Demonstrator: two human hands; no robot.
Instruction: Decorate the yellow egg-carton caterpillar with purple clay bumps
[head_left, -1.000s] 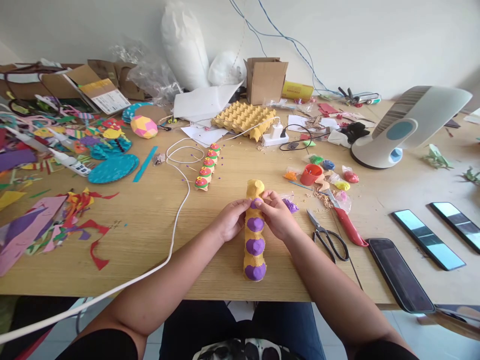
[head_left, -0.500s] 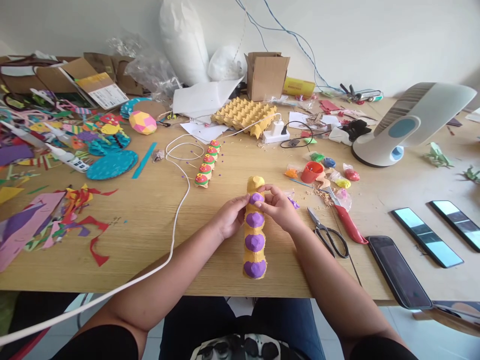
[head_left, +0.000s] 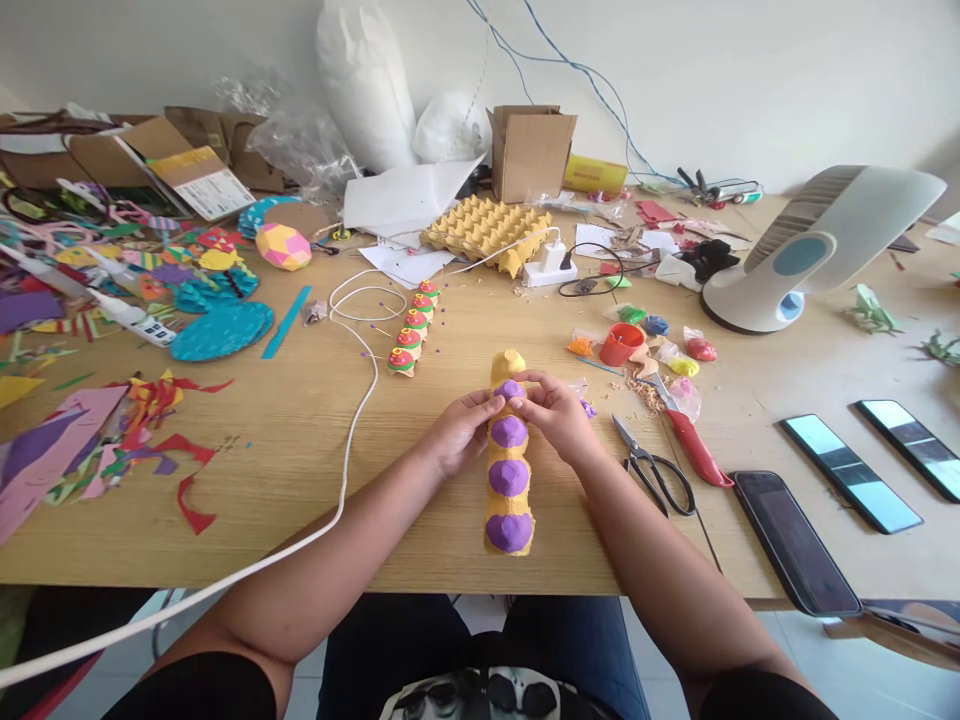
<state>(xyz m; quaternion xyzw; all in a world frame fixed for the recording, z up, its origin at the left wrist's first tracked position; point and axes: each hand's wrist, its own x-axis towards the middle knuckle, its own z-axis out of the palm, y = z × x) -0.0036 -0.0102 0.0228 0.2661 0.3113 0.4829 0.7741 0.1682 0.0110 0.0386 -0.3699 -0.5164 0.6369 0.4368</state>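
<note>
A yellow egg carton strip (head_left: pixel 509 506) lies lengthwise before me, its far end pointing away. Purple clay (head_left: pixel 510 478) caps several of its bumps, while the farthest bump is bare yellow. My left hand (head_left: pixel 466 430) grips the strip's left side near the far end, thumb on the second bump from the top. From the right, my right hand (head_left: pixel 553 412) holds the same part, its thumb and fingers pressed on that purple cap. Beyond my hands stands a finished-looking egg carton caterpillar (head_left: pixel 414 330) in red and green with pins along its sides.
Scissors (head_left: pixel 654 468), a red-handled knife (head_left: pixel 699 448) and several phones (head_left: pixel 796 540) lie to the right. A red cup (head_left: pixel 621 344) stands among bags of coloured clay. A white cable (head_left: pixel 346 470) crosses my left forearm. Paper scraps (head_left: pixel 161 420) cover the left; an egg tray (head_left: pixel 487 232) sits behind.
The strip's near end has tipped up slightly and my left thumb has moved onto the purple cap. Both hands keep hold of the strip; the camera view has shifted a little.
</note>
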